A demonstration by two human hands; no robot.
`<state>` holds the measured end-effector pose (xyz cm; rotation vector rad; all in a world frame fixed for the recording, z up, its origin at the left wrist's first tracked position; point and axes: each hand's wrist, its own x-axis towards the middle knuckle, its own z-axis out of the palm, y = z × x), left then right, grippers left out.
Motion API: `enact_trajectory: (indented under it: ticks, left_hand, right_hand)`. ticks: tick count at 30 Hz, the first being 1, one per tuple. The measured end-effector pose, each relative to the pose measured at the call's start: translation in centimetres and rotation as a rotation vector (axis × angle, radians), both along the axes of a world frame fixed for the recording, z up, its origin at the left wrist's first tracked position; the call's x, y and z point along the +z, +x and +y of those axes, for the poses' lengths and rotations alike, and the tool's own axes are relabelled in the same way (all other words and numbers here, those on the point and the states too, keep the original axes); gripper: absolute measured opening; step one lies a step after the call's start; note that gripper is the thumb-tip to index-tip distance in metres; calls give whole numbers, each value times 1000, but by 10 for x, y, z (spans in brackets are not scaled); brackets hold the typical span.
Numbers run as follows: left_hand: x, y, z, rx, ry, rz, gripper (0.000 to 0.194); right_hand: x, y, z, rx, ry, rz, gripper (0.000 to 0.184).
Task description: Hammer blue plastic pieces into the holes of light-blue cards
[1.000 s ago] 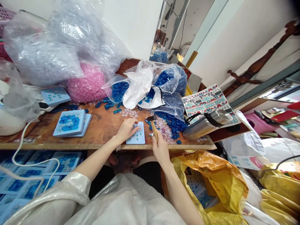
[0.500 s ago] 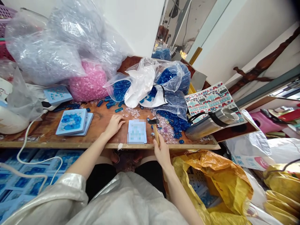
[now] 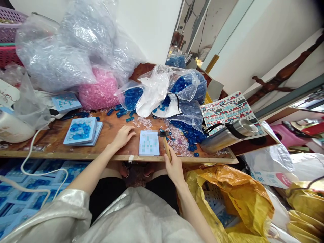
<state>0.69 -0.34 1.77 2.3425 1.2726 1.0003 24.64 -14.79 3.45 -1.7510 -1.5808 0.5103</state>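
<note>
My right hand (image 3: 173,166) is wrapped round the wooden handle of a small hammer (image 3: 166,146), whose dark head lies at the upper right corner of a light blue square panel (image 3: 149,143). The panel lies flat at the table's front edge; its face is blurred, with small greenish parts on it. Left of the panel, my left hand (image 3: 124,136) rests on the wood, fingers loosely bent and thumb apart, holding nothing. Clear round caps (image 3: 181,140) and dark blue capsule-shaped pieces (image 3: 188,128) lie loose to the right of the hammer.
Two stacked blue panels (image 3: 81,130) lie to the left. Behind are a bag of pink pieces (image 3: 98,89), large clear plastic bags (image 3: 83,40) and bags of blue pieces (image 3: 187,82). A steel flask (image 3: 222,138) lies on the right, above a yellow sack (image 3: 243,192).
The hammer head has shifted left and slightly down, onto the panel's corner. My left hand stays beside the panel, its thumb now further apart. The view has moved slightly.
</note>
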Motion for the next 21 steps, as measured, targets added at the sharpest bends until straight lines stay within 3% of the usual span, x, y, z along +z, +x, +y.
enact_trajectory:
  ticks: [4, 8, 15, 19, 21]
  left_hand:
    - [17, 35, -27, -166, -68, -92, 25]
    - [14, 57, -31, -243, -97, -57, 26]
    - [8, 56, -22, -265, -123, -81, 22]
    - [8, 56, -21, -253, -115, -104, 25]
    - [8, 57, -21, -259, -114, -110, 25]
  right_hand:
    - [0, 0, -1, -14, -4, 17, 48]
    - [2, 0, -3, 23, 30, -2, 47]
    - [20, -5, -10, 89, -9, -49, 46]
    - [27, -13, -7, 121, -139, -195, 45]
    - [29, -15, -7, 119, -123, -217, 45]
